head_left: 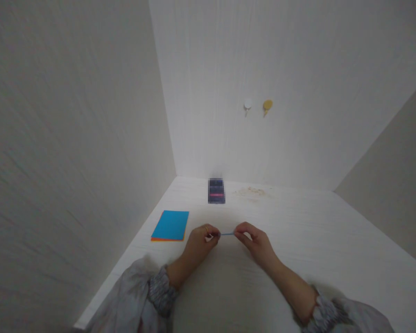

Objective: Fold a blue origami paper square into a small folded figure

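A thin blue strip (227, 233), seen nearly edge-on, stretches between my two hands above the white table. My left hand (204, 239), with a ring on one finger, pinches its left end between thumb and fingers. Its right end is pinched by my right hand (252, 237). Whether the strip is folded paper is too small to tell. To the left of my left hand lies a stack of square sheets (171, 225), blue on top, with orange edges showing below.
Against the back wall, a dark pixelated object (216, 191) stands on the white table (298, 231). Brownish marks (254, 191) are to its right. A white hook (247, 104) and a yellow hook (267, 105) are on the wall. Side walls rise left and right.
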`<state>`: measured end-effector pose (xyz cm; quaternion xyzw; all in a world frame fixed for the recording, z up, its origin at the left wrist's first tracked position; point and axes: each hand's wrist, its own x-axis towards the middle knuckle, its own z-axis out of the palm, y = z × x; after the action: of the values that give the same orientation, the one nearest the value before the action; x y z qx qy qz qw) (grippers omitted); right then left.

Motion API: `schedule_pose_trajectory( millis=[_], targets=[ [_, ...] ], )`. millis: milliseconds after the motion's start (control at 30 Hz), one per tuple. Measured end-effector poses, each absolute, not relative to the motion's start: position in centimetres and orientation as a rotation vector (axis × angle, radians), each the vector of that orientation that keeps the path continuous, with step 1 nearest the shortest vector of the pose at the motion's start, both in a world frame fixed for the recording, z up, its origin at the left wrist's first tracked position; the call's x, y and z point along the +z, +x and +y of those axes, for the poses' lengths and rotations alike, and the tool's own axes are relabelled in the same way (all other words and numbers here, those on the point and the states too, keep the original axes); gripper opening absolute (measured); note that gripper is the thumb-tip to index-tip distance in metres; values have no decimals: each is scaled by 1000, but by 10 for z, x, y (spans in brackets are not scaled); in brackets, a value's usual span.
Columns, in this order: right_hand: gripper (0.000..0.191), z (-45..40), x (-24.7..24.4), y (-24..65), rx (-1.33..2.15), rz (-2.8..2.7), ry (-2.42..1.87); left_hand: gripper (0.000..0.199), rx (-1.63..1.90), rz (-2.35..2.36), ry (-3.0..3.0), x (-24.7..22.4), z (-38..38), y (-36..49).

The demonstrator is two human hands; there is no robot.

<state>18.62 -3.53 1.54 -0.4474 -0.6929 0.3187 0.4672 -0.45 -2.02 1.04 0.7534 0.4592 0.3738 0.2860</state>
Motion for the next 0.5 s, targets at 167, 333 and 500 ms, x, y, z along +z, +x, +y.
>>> schedule_pose_trajectory(
  millis=[167,333,500],
  targets=[
    [17,-34,16,199,164,-2412,-877,13,964,1072,2439,9,-11,-16],
    [21,-36,10,192,-268,-2671,-814,15,788,923,2673,4,-9,-18],
    [23,-40,4,184,-283,-2795,-769,20,626,937,2724,5,-9,-18]
  ],
)
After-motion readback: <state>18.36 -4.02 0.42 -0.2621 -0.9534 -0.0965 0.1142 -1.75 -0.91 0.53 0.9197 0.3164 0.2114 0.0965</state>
